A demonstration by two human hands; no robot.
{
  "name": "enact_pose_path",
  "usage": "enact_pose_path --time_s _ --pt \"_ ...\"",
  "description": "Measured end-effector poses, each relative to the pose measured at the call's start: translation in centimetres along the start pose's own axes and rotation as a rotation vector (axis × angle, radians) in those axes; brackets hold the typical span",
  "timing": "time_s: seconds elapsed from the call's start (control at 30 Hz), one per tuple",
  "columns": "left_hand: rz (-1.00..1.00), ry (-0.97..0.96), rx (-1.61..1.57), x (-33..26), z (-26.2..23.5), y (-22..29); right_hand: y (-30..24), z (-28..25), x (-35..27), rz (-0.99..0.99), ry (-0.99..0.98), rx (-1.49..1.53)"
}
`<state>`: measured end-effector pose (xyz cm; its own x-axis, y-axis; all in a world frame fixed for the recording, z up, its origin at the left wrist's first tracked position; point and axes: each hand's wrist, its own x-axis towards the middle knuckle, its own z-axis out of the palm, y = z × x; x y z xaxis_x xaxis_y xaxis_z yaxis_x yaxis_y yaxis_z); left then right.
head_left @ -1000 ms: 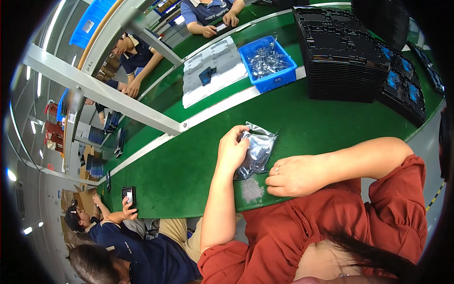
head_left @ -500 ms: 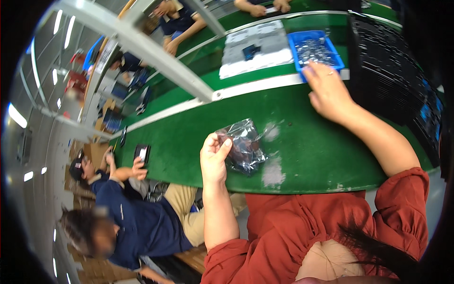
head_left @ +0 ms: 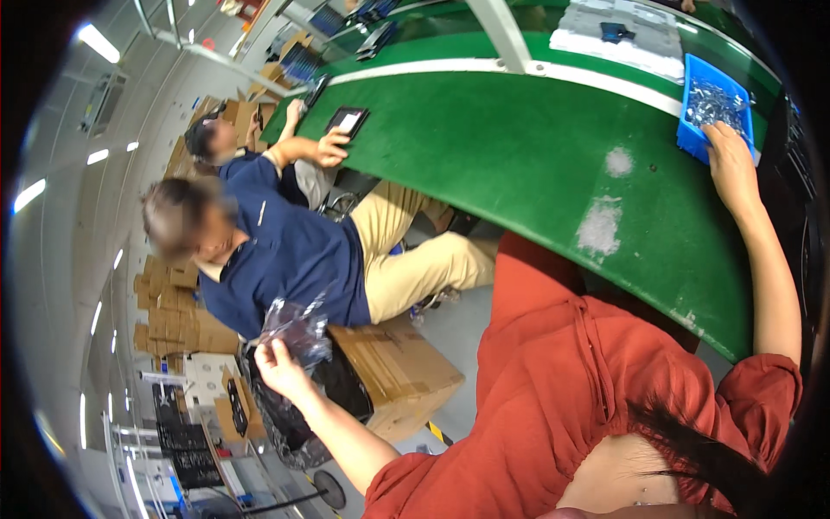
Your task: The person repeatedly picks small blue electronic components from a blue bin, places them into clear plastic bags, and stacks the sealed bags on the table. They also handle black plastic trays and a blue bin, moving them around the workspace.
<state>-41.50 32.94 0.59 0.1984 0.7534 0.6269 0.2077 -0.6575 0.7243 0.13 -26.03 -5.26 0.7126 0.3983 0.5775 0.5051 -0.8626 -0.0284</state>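
Observation:
My left hand [head_left: 277, 366] is stretched out to my left, away from the table, and holds a crumpled clear plastic bag [head_left: 296, 327] above a dark bag-lined bin [head_left: 290, 415] on the floor. My right hand [head_left: 726, 149] reaches far forward across the green table [head_left: 536, 156] and rests at the near edge of a blue bin [head_left: 716, 108] full of small clear packets. Its fingers are spread on the rim; I cannot see anything in them.
A person in a dark blue shirt [head_left: 285, 251] sits close on my left, beside a cardboard box [head_left: 399, 374]. Another person further along holds a black tablet [head_left: 346, 121] on the table. A white foam tray [head_left: 618, 35] lies at the far side. Black trays stand at right.
My view has swung left. My left hand carried the plastic bag off the table and out over the floor bin. My right hand stayed reaching at the blue bin.

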Motion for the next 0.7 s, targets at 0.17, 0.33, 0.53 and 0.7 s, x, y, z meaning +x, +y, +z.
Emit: enact_pose_path --time_s 0.17,0.33,0.53,0.7 --pt "0.038 0.341 0.796 2.3 -10.5 -7.3 -3.2 -1.7 -0.8 -0.035 0.007 -0.017" --pt "-0.565 -0.587 1.518 0.1 -20.3 -20.2 -5.7 -1.8 -0.5 -0.106 -0.046 0.057" --pt "0.013 0.098 1.272 -3.4 -5.7 -12.1 -9.1 -5.5 -2.0 -0.163 -0.045 0.058" --pt "0.058 -0.257 0.086 -6.9 7.7 0.4 -14.8 -8.5 -3.3 -0.380 -0.071 0.174"
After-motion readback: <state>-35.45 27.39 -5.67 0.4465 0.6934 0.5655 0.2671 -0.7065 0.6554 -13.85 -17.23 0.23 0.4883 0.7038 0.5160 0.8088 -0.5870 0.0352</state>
